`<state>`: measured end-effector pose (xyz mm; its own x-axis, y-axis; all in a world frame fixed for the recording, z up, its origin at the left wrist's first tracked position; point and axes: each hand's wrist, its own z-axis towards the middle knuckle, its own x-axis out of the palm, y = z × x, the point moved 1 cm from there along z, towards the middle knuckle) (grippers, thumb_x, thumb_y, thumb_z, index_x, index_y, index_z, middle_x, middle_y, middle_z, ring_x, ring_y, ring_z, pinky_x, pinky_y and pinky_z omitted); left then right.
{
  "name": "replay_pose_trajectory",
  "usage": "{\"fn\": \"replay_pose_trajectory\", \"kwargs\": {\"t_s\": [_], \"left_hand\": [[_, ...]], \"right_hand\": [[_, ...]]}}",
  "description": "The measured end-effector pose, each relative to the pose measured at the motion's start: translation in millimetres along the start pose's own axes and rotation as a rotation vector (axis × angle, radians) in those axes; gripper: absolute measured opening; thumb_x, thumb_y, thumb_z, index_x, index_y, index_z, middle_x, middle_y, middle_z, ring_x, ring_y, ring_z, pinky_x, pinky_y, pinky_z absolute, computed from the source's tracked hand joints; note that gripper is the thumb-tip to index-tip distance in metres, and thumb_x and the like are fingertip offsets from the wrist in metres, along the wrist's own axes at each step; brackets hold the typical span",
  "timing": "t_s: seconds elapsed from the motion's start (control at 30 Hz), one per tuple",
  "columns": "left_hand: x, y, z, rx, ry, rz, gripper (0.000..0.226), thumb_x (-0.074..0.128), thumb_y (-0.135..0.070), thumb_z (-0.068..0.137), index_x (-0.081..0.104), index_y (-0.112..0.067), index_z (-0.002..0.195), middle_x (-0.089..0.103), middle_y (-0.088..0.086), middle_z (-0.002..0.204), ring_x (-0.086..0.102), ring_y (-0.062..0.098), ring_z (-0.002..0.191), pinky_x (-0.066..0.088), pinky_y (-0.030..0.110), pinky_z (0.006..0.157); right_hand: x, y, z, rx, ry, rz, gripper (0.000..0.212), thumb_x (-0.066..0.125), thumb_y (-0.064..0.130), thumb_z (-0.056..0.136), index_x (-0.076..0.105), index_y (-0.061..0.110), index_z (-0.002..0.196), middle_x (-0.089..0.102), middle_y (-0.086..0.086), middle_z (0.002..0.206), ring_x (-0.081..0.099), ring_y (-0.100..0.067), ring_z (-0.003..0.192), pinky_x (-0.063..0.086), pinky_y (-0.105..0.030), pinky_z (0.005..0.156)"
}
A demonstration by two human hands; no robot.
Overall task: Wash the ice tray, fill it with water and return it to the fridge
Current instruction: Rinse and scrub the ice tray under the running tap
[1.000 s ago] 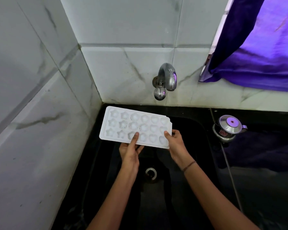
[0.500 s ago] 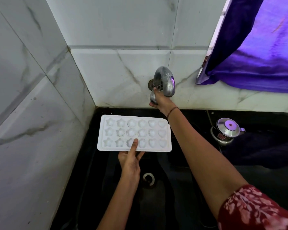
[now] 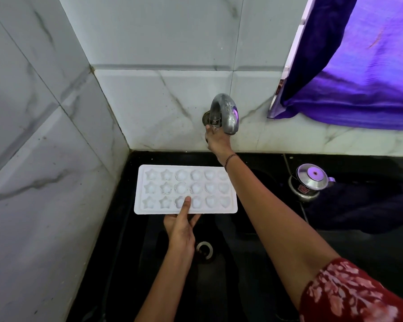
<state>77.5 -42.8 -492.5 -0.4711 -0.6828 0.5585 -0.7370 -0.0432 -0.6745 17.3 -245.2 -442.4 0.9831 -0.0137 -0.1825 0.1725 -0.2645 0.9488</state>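
Nearest, one red floral sleeve [image 3: 349,296] on the right arm. Below it, one black sink [image 3: 254,287] with one drain [image 3: 204,249].

Above the drain, pinching the ice tray [image 3: 163,189] at its near long edge with the left hand [image 3: 180,228]: thumb on top, fingers underneath. Tray flat over the sink, below and left of the spout, touching nothing else.

Counted: 18 cavities, three rows of six. 6 stars, 6 round, 6 hearts, with the top-right one partly behind the forearm.

Just changed: a second ago gripped by both hands. Now let go by the right hand [image 3: 216,142], which is up at the one tap [image 3: 226,115] and closed round the knob under the spout, fingertips hidden. One bracelet [image 3: 230,158] at that wrist.

No water seen running. Probably about to turn it on, so washing only starting; filling and fridge not yet done.

Further right, one steel pot [image 3: 311,182]. Beyond, one purple curtain [image 3: 358,66].
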Motion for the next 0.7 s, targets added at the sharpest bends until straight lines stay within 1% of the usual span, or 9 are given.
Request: {"fn": "replay_pose_trajectory", "kwargs": {"t_s": [0.1,0.13,0.2,0.23,0.33,0.4,0.53,0.6,0.7], "left_hand": [[-7.0,1.9,1.0,-0.003,-0.022,0.018,0.043,0.067,-0.002,0.082,0.055,-0.012,0.122,0.066,0.003,0.115,0.064,0.02,0.105,0.06,0.029,0.064],[-10.1,2.9,1.7,-0.01,-0.034,0.017,0.043,0.068,-0.002,0.082,0.056,-0.012,0.122,0.065,0.004,0.117,0.064,0.022,0.106,0.06,0.029,0.064],[-15.8,5.2,3.8,-0.02,-0.057,0.012,0.042,0.068,-0.003,0.082,0.056,-0.011,0.121,0.064,0.007,0.119,0.063,0.024,0.108,0.06,0.029,0.063],[-18.6,6.3,5.3,-0.02,-0.065,0.012,0.042,0.068,-0.003,0.081,0.056,-0.011,0.121,0.064,0.006,0.118,0.063,0.025,0.108,0.06,0.029,0.063],[-24.8,9.6,8.9,-0.031,-0.085,0.032,0.042,0.068,-0.003,0.081,0.056,-0.01,0.121,0.065,0.006,0.116,0.063,0.025,0.109,0.06,0.032,0.068],[-26.7,12.7,10.6,-0.051,-0.1,0.037,0.043,0.069,-0.003,0.081,0.056,-0.007,0.122,0.064,0.009,0.119,0.063,0.027,0.11,0.061,0.033,0.068],[-22.3,13.9,9.9,-0.05,-0.116,0.059,0.047,0.069,-0.003,0.082,0.053,-0.003,0.126,0.063,0.012,0.122,0.063,0.028,0.108,0.06,0.029,0.061],[-19.6,11.3,9.8,-0.038,-0.118,0.065,0.047,0.068,-0.003,0.082,0.053,-0.003,0.127,0.063,0.011,0.121,0.063,0.027,0.107,0.06,0.028,0.06],[-17.7,7.5,9.0,-0.031,-0.108,0.078,0.043,0.067,-0.003,0.083,0.054,-0.003,0.125,0.063,0.009,0.117,0.063,0.024,0.102,0.06,0.026,0.059]], "right_hand": [[-18.1,-10.5,-24.8,-0.012,0.023,-0.02,0.048,0.048,0.036,0.096,0.044,0.0,0.128,0.051,-0.012,0.111,0.056,-0.02,0.092,0.055,-0.038,0.082],[-24.6,-16.7,-35.2,0.015,0.03,0.038,0.04,0.047,0.032,0.098,0.044,0.003,0.124,0.053,-0.01,0.104,0.057,-0.022,0.09,0.056,-0.038,0.081],[-35.1,-33.8,-54.3,0.186,0.087,0.283,0.016,0.041,0.022,0.101,0.049,0.007,0.1,0.048,-0.007,0.079,0.053,-0.017,0.069,0.056,-0.028,0.06],[-39.3,-41.6,-63.5,0.309,0.116,0.432,0.02,0.038,0.018,0.102,0.05,0.006,0.09,0.046,-0.007,0.074,0.049,-0.015,0.063,0.053,-0.025,0.051],[-48.5,-65.2,-89.7,0.569,0.179,0.71,0.031,0.034,0.013,0.102,0.055,0.0,0.083,0.051,-0.011,0.075,0.05,-0.014,0.066,0.051,-0.018,0.045],[-50.0,-72.5,-98.9,0.593,0.2,0.72,0.031,0.034,0.007,0.101,0.055,0.001,0.081,0.051,-0.008,0.072,0.046,-0.01,0.061,0.047,-0.015,0.042],[-48.3,-75.2,-98.9,0.446,0.151,0.449,0.031,0.032,0.005,0.101,0.05,0.007,0.075,0.039,-0.002,0.062,0.032,-0.007,0.051,0.028,-0.012,0.04],[-51.7,-78.9,-95.6,0.217,0.126,0.044,0.03,0.034,0.007,0.1,0.055,0.007,0.078,0.044,-0.003,0.067,0.037,-0.011,0.054,0.03,-0.016,0.045],[-59.3,-86.0,-96.8,-0.188,0.113,-0.616,0.03,0.034,0.002,0.096,0.062,0.002,0.107,0.056,-0.012,0.104,0.053,-0.023,0.091,0.042,-0.025,0.075]]}}
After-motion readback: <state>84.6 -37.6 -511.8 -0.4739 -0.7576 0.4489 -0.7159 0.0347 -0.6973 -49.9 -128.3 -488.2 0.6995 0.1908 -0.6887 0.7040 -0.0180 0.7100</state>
